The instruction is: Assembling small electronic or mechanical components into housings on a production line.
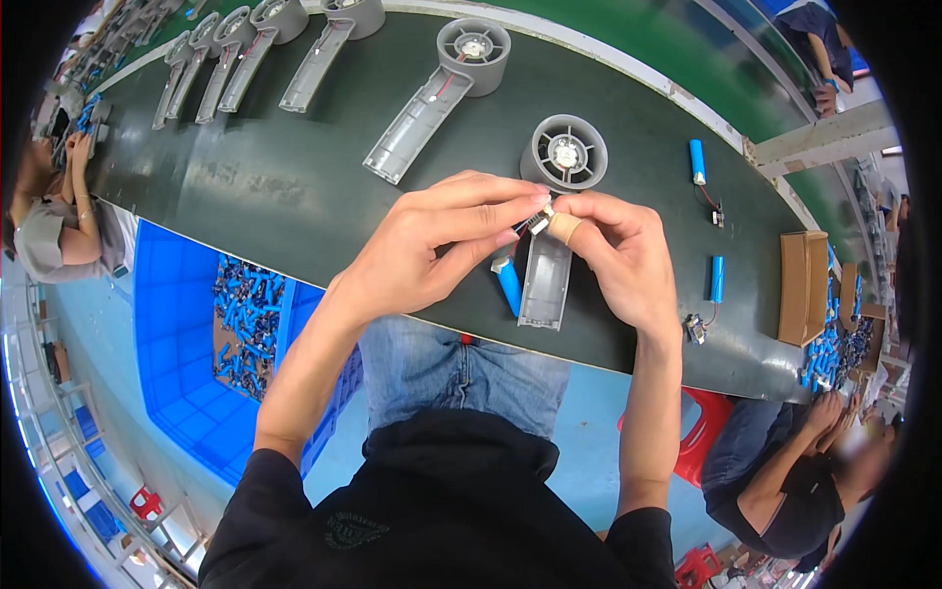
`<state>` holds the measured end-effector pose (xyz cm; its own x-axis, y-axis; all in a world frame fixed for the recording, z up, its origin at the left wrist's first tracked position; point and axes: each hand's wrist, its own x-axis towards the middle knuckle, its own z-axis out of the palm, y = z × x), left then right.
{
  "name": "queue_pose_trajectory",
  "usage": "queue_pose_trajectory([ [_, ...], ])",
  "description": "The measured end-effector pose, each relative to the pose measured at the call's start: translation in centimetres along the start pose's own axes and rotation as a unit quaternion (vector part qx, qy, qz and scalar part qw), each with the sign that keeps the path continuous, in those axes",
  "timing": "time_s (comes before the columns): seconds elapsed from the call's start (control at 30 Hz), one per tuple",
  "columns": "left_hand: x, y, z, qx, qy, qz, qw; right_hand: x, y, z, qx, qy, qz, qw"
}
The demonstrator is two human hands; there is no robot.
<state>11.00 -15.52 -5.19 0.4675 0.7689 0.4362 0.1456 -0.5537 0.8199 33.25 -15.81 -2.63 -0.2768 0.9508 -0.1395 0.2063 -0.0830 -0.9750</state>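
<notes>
Near the table's front edge, my left hand [427, 240] and my right hand [628, 260] meet fingertip to fingertip. Both are closed in a pinch on a small circuit board [538, 225] with metal and white parts; fingers cover much of it. A tan wrap [563, 228] circles a right-hand digit. Below the fingers lies the open grey handle of a fan housing [546, 285], its round fan head [564, 153] pointing away from me. A blue cylindrical battery [507, 287] leans beside the handle's left side.
Another grey fan housing [417, 123] lies further left, with several more behind it. On the right are two wired batteries [698, 162] [717, 280] and a cardboard box [803, 285]. A blue crate [182, 334] of batteries stands below left. People work at both sides.
</notes>
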Motion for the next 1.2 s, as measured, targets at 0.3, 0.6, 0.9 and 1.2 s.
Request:
queue_pose_trajectory([
  [0.3,-0.1,0.0,0.0,-0.002,0.0,-0.007,1.0,-0.1,-0.2,0.0,-0.02,0.004,-0.015,1.0],
  [0.6,0.0,0.9,0.0,-0.035,0.002,-0.054,0.998,0.1,1.0,1.0,-0.152,0.086,-0.159,0.972],
  [0.9,-0.1,0.9,0.0,-0.03,0.006,-0.067,0.997,0.3,1.4,1.7,-0.262,0.165,-0.329,0.892],
  [1.2,-0.4,0.7,0.1,-0.025,0.004,-0.066,0.998,0.3,1.5,1.8,-0.219,0.148,-0.303,0.916],
])
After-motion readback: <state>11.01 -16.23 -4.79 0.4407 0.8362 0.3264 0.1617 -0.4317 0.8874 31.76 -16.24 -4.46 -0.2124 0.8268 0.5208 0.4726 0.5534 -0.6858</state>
